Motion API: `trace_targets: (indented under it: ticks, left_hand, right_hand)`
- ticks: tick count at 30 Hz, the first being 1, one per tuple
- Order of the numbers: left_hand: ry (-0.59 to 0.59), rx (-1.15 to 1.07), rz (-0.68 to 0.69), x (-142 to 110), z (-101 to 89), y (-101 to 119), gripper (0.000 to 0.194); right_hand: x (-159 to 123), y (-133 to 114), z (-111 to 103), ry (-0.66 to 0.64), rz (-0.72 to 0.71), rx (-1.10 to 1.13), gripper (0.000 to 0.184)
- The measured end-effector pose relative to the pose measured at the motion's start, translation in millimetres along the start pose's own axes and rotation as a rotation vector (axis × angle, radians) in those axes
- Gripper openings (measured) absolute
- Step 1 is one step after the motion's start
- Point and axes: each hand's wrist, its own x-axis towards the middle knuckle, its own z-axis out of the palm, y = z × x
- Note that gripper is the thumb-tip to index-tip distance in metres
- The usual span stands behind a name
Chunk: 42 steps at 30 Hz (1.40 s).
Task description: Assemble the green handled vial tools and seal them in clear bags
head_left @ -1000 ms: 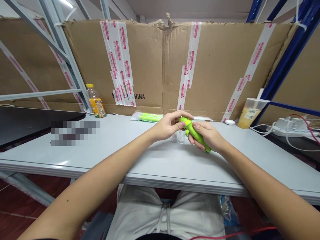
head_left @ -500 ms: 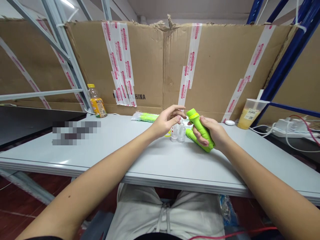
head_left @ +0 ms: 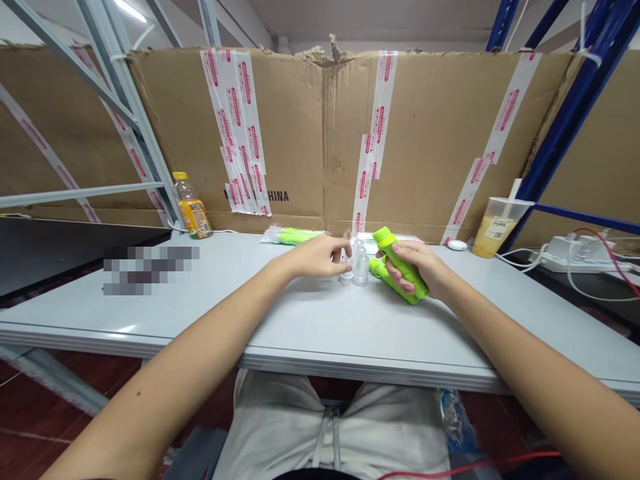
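Sitting at the white tabletop (head_left: 320, 327), I show pale grey trousers (head_left: 273, 423) nearest, below the table's front edge. Beyond that edge, a second lime-green tube (head_left: 380, 271) lies on its side, partly covered by what I hold above it; whether the two touch at their near ends I cannot tell. The held lime-green screw-necked tube (head_left: 406, 268) is tilted, its threaded neck uppermost and leaning to the left and away from me. I judge it moulded plastic: light, stiff, unlikely to break under ordinary pressure, though its smooth wall may slip if damp. The best hold is the contoured mid-body, leaving the thread exposed. My right hand (head_left: 417, 265) is closed there, thumb along the upper side, fingers wrapped round the underside. My left hand (head_left: 317, 255) is palm-down with fingers bent and the thumb a little apart from them, the tips at a small transparent bottle (head_left: 345, 277); contact, and how firmly they close, cannot be made out. Just beside it stands a larger transparent bottle (head_left: 360, 268), upright, probably thin-walled, very light and easily tipped; I would take it round the body. Farther back lie a film-wrapped green packet (head_left: 293, 235) and, to the right, a tilted-looking drink cup (head_left: 493, 235) with a straw; a cardboard panel (head_left: 295, 120) closes the rear.
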Motion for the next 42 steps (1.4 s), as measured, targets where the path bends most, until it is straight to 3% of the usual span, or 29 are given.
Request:
trace_targets:
  ticks: [6, 11, 14, 30, 36, 39, 42]
  left_hand:
    - [-0.059, -0.319, -0.077, -1, -5.8, 2, 0.011]
    - [0.261, -0.786, -0.026, 1, -17.3, 3, 0.011]
    - [0.33, -0.901, 0.001, 2, -16.4, 4, 0.014]
    - [0.259, -1.028, -0.035, 4, 0.8, 16, 0.035]
    - [0.178, -1.029, -0.061, 6, 7.7, 22, 0.043]
    - [0.184, -0.972, -0.061, 6, 11.4, 22, 0.048]
    - [0.239, -0.701, -0.031, 4, 15.7, 19, 0.042]
  right_hand:
    - [-1, 4, -4, -0.168, 0.124, 0.012, 0.032]
    - [-2, 7, -6, -0.273, 0.195, -0.013, 0.033]
    - [-2, 8, -7, -0.294, 0.21, -0.018, 0.033]
    - [1, 11, -8, -0.204, 0.188, -0.022, 0.033]
    - [2, 11, -5, -0.158, 0.156, 0.001, 0.033]
    - [3, 7, -2, -0.114, 0.131, 0.015, 0.034]
    - [2, 3, 0, -0.073, 0.093, 0.047, 0.034]
